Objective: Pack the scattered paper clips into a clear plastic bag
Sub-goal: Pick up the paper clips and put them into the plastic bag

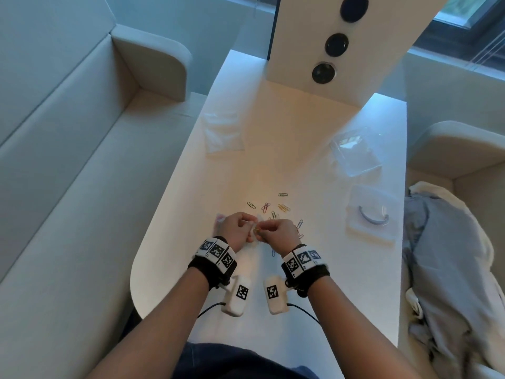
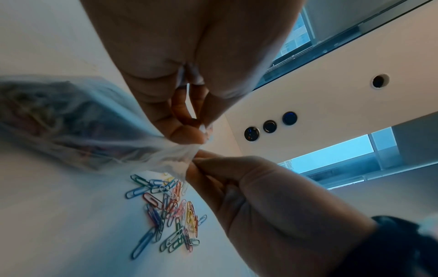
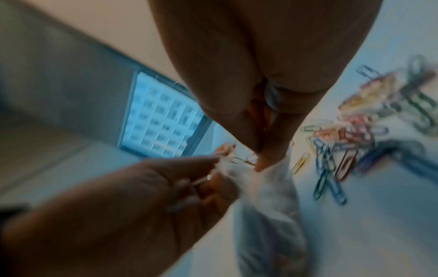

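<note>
At centre frame in the head view, our left hand (image 1: 237, 231) and right hand (image 1: 281, 233) meet fingertip to fingertip. The left fingers (image 2: 187, 134) are curled narrow and pinch the mouth of the bag (image 2: 78, 121). The right fingers (image 2: 203, 168) are likewise curled, pinching the opposite edge of the mouth together with a gold clip (image 3: 239, 160) held at the opening (the right wrist view is blurred, so we cannot tell how far the clip has entered).

The bag hangs from both pinches toward the left of the left wrist view; it already contains a mass of coloured clips. The loose clips (image 2: 170, 208) lie on the table (image 1: 314, 310) just beyond and to the right of our hands, some overlapping.

Further out, a flat empty bag (image 1: 224, 134) lies in the upper left of the table, a clear box (image 1: 356, 151) at upper right, and its lid (image 1: 371, 214) below that. Crumpled cloth (image 1: 448, 258) fills the right edge.
</note>
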`<state>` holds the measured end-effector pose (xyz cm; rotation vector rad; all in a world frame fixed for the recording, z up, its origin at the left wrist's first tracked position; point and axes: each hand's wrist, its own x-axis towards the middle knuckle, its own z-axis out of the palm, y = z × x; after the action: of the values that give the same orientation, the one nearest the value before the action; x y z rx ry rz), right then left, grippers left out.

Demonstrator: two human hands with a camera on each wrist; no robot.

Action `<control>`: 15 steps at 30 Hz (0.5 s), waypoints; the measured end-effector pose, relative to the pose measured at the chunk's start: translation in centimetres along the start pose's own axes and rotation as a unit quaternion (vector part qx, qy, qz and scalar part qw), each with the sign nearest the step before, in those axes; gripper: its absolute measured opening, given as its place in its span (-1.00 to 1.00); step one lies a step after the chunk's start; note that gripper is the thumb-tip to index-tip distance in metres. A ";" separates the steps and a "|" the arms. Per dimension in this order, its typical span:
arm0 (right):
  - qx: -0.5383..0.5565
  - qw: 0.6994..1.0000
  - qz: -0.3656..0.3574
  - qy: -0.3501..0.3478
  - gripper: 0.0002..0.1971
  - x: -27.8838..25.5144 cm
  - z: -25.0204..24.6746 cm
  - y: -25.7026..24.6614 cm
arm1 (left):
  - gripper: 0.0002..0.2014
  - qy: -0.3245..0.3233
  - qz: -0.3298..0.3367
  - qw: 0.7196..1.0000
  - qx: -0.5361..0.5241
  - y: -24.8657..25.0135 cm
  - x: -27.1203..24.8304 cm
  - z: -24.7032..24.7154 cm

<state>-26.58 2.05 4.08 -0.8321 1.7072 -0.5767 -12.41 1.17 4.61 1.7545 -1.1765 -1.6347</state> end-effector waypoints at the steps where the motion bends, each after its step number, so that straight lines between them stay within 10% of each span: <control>1: -0.053 0.998 -0.025 0.019 -0.87 -0.2 -0.1 -0.2 | -0.82 -0.002 0.001 1.000 0.001 -0.2 0.1 0.0; 9: -0.188 0.971 -0.147 0.027 -0.92 -0.8 -0.1 -1.5 | -0.82 -0.002 0.013 1.000 0.014 -0.6 0.7 -0.3; 15: -0.053 0.981 -0.187 -0.004 -0.67 0.3 -1.6 -2.5 | -0.83 0.033 0.024 0.999 -0.004 1.3 -0.1 -2.5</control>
<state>-27.51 0.21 6.20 -1.2435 1.5937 -0.7379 -10.33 0.05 6.14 1.7483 -1.1718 -1.5405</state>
